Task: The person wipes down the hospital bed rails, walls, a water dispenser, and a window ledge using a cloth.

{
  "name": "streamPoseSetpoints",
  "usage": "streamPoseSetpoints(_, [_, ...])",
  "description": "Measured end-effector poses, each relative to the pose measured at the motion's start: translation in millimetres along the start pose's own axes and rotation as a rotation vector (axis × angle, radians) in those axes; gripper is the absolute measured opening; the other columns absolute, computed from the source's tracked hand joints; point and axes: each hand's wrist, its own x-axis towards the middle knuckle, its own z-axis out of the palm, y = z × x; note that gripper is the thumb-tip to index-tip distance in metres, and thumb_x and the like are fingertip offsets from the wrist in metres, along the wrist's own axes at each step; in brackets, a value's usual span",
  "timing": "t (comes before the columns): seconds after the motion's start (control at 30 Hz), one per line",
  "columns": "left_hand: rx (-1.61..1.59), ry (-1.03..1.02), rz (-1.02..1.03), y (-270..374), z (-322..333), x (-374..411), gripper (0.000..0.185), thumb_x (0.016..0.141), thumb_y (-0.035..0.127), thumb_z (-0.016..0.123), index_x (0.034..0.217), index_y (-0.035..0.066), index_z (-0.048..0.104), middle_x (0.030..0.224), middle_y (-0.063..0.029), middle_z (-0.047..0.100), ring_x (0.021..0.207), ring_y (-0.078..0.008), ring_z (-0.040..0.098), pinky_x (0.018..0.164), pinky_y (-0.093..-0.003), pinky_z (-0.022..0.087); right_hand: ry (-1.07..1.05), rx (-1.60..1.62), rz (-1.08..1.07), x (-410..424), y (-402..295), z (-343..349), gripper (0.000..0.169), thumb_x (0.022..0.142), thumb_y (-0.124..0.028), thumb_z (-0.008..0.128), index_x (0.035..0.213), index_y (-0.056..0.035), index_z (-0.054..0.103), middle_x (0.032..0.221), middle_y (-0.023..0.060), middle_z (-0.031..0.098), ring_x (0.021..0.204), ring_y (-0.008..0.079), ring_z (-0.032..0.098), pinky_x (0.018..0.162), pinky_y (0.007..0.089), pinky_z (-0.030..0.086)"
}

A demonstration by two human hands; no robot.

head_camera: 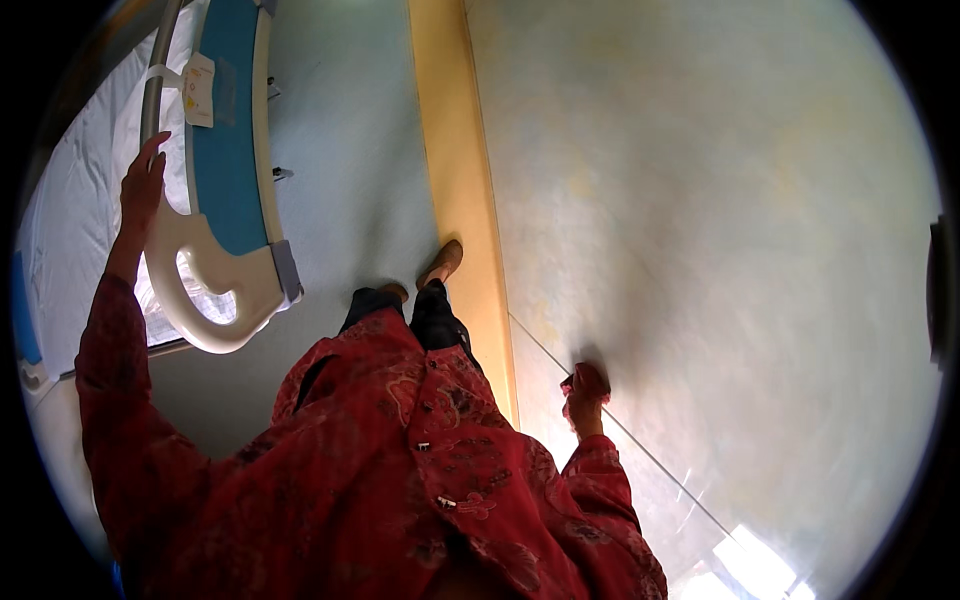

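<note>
My left hand (142, 187) is closed around the metal rail (153, 97) along the top of a hospital bed's end board (229, 142), where the rail meets a white molded plastic handle (217, 311). The board has a blue panel in a cream frame. In my right hand (585, 412) is a bunched dark red cloth (592, 381), held close against a pale, mottled wall panel (697, 225). A shadow lies just beyond the cloth. My fingers are partly hidden by it.
A tag bearing writing (199, 88) is strapped to the rail. White bedding (97, 157) lies behind the board. Between the grey-blue floor (345, 150) and the wall panel runs a yellow strip (457, 135), beside my shoe (444, 259). A dark object (936, 292) is at the far right edge.
</note>
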Motion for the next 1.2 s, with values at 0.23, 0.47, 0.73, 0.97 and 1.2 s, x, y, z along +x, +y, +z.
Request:
streamPoseSetpoints(0.23, [0.089, 0.109, 0.038, -1.6, -1.8, -13.4, 0.034, 0.094, 0.021, 0.040, 0.127, 0.023, 0.048, 0.106, -0.0125, 0.061, 0.080, -0.0245, 0.061, 0.079, -0.0355, 0.048, 0.159, -0.872, -0.801, 194.1, -90.7, 68.1, 0.021, 0.078, -0.017, 0.056, 0.095, -0.0057, 0.058, 0.094, 0.0102, 0.057, 0.083, 0.0253, 0.054, 0.072, 0.0386, 0.043])
streamPoseSetpoints(0.47, [0.369, 0.173, 0.082, 8.8, -1.4, -13.7, 0.031, 0.096, 0.019, 0.040, 0.125, 0.019, 0.051, 0.113, -0.0159, 0.059, 0.106, -0.0345, 0.056, 0.089, -0.0408, 0.045, 0.427, -1.318, -1.249, 402.7, -304.6, 113.4, 0.032, 0.085, -0.014, 0.044, 0.113, 0.0014, 0.053, 0.113, 0.0162, 0.055, 0.108, 0.0270, 0.051, 0.096, 0.0337, 0.038])
streamPoseSetpoints(0.73, [0.323, 0.098, -0.095, 7.4, -10.3, -22.8, 0.033, 0.098, 0.020, 0.037, 0.129, 0.018, 0.050, 0.127, -0.0046, 0.054, 0.096, -0.0158, 0.053, 0.083, -0.0288, 0.044, -0.269, 0.406, 0.341, 303.4, 5.6, 163.7, 0.023, 0.084, -0.026, 0.056, 0.104, -0.0159, 0.058, 0.070, 0.0001, 0.051, 0.057, 0.0106, 0.033, 0.048, 0.0289, 0.029])
streamPoseSetpoints(0.97, [0.431, 0.060, -0.156, -8.0, -26.5, -35.3, 0.036, 0.099, 0.030, 0.031, 0.131, 0.024, 0.046, 0.135, -0.0051, 0.047, 0.124, -0.0221, 0.045, 0.095, -0.0366, 0.043, -0.601, -0.297, 0.049, 333.1, 9.8, 177.6, 0.020, 0.085, -0.020, 0.052, 0.101, -0.0106, 0.056, 0.079, 0.0060, 0.049, 0.062, 0.0196, 0.037, 0.054, 0.0369, 0.030])
streamPoseSetpoints(1.2, [0.460, 0.094, -0.256, 40.3, -44.3, -42.6, 0.038, 0.099, 0.029, 0.031, 0.131, 0.016, 0.047, 0.131, -0.0063, 0.050, 0.108, -0.0156, 0.054, 0.084, -0.0259, 0.043, 0.281, -1.662, -1.263, 550.4, -371.8, 224.4, 0.034, 0.090, -0.017, 0.039, 0.116, -0.0021, 0.056, 0.130, 0.0163, 0.045, 0.121, 0.0296, 0.042, 0.103, 0.0412, 0.030])
